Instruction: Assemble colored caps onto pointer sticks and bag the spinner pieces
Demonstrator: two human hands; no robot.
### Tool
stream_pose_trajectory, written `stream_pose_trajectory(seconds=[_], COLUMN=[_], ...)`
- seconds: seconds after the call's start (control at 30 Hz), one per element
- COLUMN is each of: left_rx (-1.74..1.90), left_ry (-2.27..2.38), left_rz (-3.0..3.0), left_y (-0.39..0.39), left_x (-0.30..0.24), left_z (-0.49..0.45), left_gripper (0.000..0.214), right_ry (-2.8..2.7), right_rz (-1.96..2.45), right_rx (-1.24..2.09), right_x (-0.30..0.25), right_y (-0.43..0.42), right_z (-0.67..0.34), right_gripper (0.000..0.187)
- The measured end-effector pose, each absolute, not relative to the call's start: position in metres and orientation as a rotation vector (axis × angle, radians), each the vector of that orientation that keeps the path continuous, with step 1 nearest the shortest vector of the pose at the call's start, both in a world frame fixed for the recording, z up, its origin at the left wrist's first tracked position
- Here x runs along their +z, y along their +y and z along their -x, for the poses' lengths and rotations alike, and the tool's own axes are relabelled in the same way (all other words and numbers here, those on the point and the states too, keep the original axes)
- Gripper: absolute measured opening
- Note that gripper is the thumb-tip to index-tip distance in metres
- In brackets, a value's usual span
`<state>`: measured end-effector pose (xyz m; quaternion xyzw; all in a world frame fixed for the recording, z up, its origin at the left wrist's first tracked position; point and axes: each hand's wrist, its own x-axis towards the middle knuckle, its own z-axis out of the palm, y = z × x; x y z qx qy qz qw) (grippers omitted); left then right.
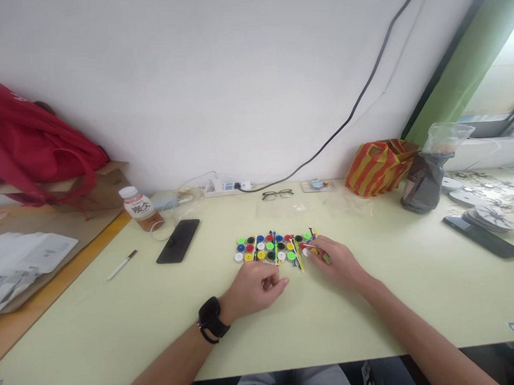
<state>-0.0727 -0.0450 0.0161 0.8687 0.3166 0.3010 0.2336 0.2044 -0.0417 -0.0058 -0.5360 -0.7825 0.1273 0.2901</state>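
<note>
Three rows of small round discs (261, 247) in green, white, blue, red, yellow and black lie on the table in front of me. Thin coloured arrow-like sticks (293, 251) rest across the rows in groups. My right hand (337, 260) is at the rows' right end, its fingers pinched around what looks like a thin white piece (309, 246); the fingertips hide some discs there. Just below the rows my left hand (256, 286) rests on the table with fingers curled in and thumb pointing right, and nothing shows in it. A black watch (211, 316) is on the left wrist.
A black phone (178, 241), a white pen (122, 264) and a drink bottle (140, 208) lie or stand left. Glasses (278, 194) and a power strip (227, 187) are by the wall. Rightward are a striped bag (380, 167), a dark bag (422, 182) and another phone (481, 237).
</note>
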Motion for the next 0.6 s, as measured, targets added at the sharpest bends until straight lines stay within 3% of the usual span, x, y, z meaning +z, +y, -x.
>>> stream_pose_trajectory(seconds=[0.17, 0.37, 0.6], left_rx=[0.824, 0.848, 0.728], left_ry=[0.875, 0.847, 0.849], left_rz=[-2.336, -2.333, -2.36], left_y=[-0.044, -0.045, -0.046], left_x=[0.018, 0.021, 0.025], left_z=[0.076, 0.076, 0.075], left_gripper=[0.033, 0.018, 0.034], right_ry=[-1.993, -2.191, -2.239], right_rz=[1.36, 1.046, 0.954], right_rx=[0.316, 0.54, 0.672], right_x=[0.002, -0.005, -0.003], right_y=[-0.046, -0.061, -0.072], right_z=[-0.207, -0.18, -0.167], right_gripper=[0.024, 0.011, 0.011])
